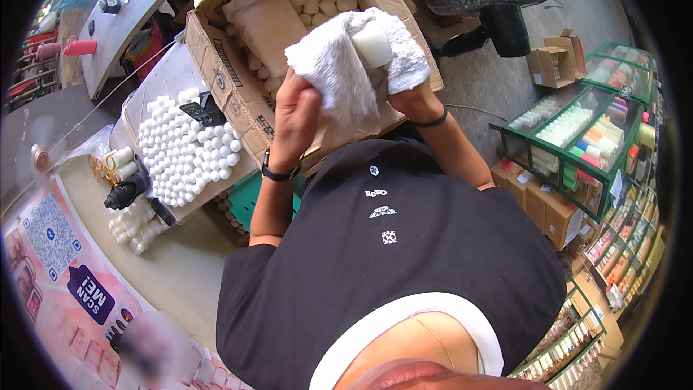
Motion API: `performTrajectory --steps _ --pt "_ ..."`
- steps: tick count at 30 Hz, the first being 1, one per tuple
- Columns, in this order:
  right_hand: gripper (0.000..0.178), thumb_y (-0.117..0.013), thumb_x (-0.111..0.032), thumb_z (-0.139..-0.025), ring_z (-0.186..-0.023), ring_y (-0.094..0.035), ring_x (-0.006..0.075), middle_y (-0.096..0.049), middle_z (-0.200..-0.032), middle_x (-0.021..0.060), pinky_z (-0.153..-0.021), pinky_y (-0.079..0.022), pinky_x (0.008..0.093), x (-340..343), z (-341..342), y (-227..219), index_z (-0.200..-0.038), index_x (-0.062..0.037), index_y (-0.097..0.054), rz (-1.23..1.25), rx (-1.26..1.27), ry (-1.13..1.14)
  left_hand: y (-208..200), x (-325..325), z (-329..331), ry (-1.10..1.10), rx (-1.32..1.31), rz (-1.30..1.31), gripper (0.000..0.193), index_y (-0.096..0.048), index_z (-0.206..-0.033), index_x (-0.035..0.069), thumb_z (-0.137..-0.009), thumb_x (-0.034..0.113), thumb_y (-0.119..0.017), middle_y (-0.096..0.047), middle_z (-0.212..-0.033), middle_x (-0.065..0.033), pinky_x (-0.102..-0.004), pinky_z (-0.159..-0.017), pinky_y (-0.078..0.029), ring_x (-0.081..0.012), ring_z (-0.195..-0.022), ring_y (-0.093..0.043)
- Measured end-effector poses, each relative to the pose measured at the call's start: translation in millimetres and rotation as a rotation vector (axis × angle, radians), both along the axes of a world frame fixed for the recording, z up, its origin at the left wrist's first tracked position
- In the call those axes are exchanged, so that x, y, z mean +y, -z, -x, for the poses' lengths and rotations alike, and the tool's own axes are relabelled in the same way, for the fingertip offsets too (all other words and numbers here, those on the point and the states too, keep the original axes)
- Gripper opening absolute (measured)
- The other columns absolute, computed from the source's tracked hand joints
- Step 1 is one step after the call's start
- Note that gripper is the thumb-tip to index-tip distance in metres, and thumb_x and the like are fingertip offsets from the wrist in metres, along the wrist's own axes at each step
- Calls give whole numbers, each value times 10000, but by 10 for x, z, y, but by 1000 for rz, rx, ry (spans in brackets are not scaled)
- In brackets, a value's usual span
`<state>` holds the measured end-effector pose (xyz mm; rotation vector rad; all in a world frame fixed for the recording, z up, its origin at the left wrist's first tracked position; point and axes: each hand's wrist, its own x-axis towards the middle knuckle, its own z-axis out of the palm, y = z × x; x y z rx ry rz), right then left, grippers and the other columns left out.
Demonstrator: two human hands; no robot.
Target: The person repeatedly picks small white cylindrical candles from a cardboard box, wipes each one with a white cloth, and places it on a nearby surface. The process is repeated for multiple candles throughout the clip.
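Observation:
Both of my hands are up over the near side of a cardboard box, with a white terry cloth [328,65] between them. My left hand [297,110] is closed on the cloth's left side, thumb and fingers bunched together. On the other side, my right hand [417,103] grips the cloth from below, its fingers mostly hidden under the folds. A short, smooth white candle [372,46] lies in the cloth, its rounded side showing between two raised folds. Behind the cloth, the open cardboard box [225,76] holds many white candles [317,0] and a flat tan paper packet [266,23].
Left of the box, many small white candles [180,148] stand on a table beside a black device [203,110]. A heat-gun-like black tool [128,191] lies near them. A black fan [498,0] stands at the far right. Green-framed display cases [577,126] hold colored candles.

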<state>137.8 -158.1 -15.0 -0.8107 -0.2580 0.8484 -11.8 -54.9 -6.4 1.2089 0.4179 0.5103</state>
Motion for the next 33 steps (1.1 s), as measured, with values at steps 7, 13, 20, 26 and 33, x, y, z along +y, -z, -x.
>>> performTrajectory --steps 7,13,20,26,33 --pt "335 -521 -171 -926 -998 -546 139 -566 -1082 73 -873 -450 276 144 492 -101 -1211 -4 -465 92 -253 168 48 -75 -453 -95 -181 -353 468 -483 -1220 -6 -790 29 -663 -578 -1160 -93 -301 -923 -421 -162 -1065 -546" --pt "299 -399 -249 -988 -933 -530 87 -552 -1046 31 -808 -445 239 205 525 -463 -1169 -21 -468 43 -223 146 -90 -182 -478 -236 -266 -139 339 -537 -1175 -14 -850 66 -593 -625 -1063 -54 -240 -802 -472 -103 -925 -591" --pt "365 -359 -341 -961 -656 -613 387 -614 -688 199 -551 -464 430 288 419 -334 -1020 -18 -520 513 -1017 230 132 -11 -577 -629 -144 -438 140 -589 -976 -1 -901 73 -496 -595 -835 9 -219 -684 -467 -68 -754 -555" --pt "290 -444 -170 -927 -938 -601 305 -576 -1097 205 -778 -482 348 247 316 -25 -1099 50 -521 319 -1085 235 361 114 -607 -570 -262 70 165 -598 -955 -24 -854 68 -506 -613 -806 -51 -256 -632 -465 -121 -718 -581" --pt "487 -421 -351 -959 -1177 -485 216 -507 -1259 126 -989 -406 376 151 400 180 -1299 -3 -417 -2 -260 22 331 -147 -242 -175 -254 311 185 -601 -943 -20 -780 64 -574 -597 -814 -70 -275 -625 -471 -157 -715 -586"
